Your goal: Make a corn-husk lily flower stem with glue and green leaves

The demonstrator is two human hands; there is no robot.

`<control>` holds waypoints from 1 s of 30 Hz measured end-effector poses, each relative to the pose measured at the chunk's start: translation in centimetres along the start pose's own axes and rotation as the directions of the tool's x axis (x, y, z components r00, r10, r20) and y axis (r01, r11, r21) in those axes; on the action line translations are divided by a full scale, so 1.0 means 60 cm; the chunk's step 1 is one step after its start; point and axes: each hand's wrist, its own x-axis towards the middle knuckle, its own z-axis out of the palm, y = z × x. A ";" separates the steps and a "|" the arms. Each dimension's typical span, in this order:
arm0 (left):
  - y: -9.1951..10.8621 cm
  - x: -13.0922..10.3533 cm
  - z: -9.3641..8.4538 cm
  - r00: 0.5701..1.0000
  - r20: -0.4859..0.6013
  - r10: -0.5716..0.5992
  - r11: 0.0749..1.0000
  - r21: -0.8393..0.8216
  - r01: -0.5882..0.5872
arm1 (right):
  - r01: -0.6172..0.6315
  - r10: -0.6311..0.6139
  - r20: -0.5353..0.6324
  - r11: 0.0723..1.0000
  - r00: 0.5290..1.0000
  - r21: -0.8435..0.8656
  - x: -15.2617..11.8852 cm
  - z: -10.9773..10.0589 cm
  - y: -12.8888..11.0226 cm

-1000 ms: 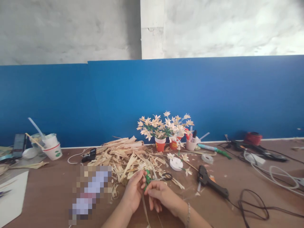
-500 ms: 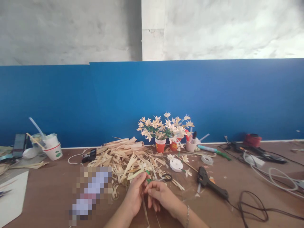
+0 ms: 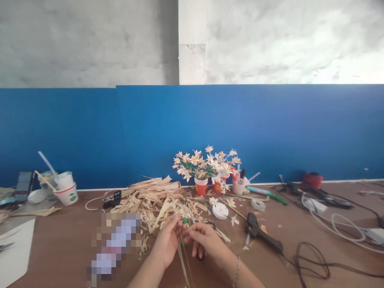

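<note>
half a second on, the right hand (image 3: 204,239) sits farther forward and covers more of the black loop (image 3: 213,225) behind it, while a dark curved edge (image 3: 203,256) now shows beneath its fingers. more of the green piece (image 3: 185,221) is exposed between the hands; the thin strand (image 3: 188,262) now hangs nearer the pale strip (image 3: 182,262). the scene sits slightly lower in view.
</note>
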 end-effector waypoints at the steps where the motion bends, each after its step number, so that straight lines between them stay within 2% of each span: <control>1: 0.009 0.002 0.000 1.000 -0.022 -0.009 1.000 0.014 0.009 | 0.014 -0.014 -0.021 1.000 1.000 -0.003 0.002 -0.006 -0.003; 4: 0.036 0.002 0.005 1.000 -0.002 0.026 0.997 0.073 -0.026 | 0.039 -0.040 -0.058 0.999 0.998 -0.018 0.008 -0.024 -0.007; 7: 0.059 -0.011 0.016 0.998 0.028 0.060 0.966 0.250 -0.065 | 0.055 -0.057 -0.076 0.998 0.996 -0.019 0.011 -0.031 -0.007; 12: 0.072 -0.038 0.051 0.991 0.129 0.018 0.788 0.608 -0.093 | 0.114 -0.099 -0.129 0.988 0.987 0.108 0.002 -0.020 -0.013; 14: 0.069 -0.043 0.064 0.991 0.131 0.032 0.731 0.673 -0.113 | 0.121 -0.100 -0.135 0.980 0.986 0.158 0.000 -0.017 -0.015; 17: 0.063 -0.044 0.073 0.979 0.157 0.131 0.666 0.718 -0.204 | 0.129 -0.104 -0.147 0.976 0.984 0.177 0.002 -0.020 -0.014; 20: 0.059 -0.037 0.068 0.956 0.199 0.214 0.560 0.777 -0.288 | 0.130 -0.101 -0.153 0.973 0.983 0.191 0.004 -0.024 -0.014; 24: 0.044 -0.024 0.046 0.910 0.284 0.302 0.419 0.818 -0.394 | 0.137 -0.107 -0.120 0.950 0.987 0.280 0.001 -0.017 -0.017; 30: 0.011 -0.011 0.025 0.894 0.343 0.289 0.386 0.813 -0.437 | 0.164 -0.119 -0.160 0.937 0.980 0.308 0.003 -0.014 -0.006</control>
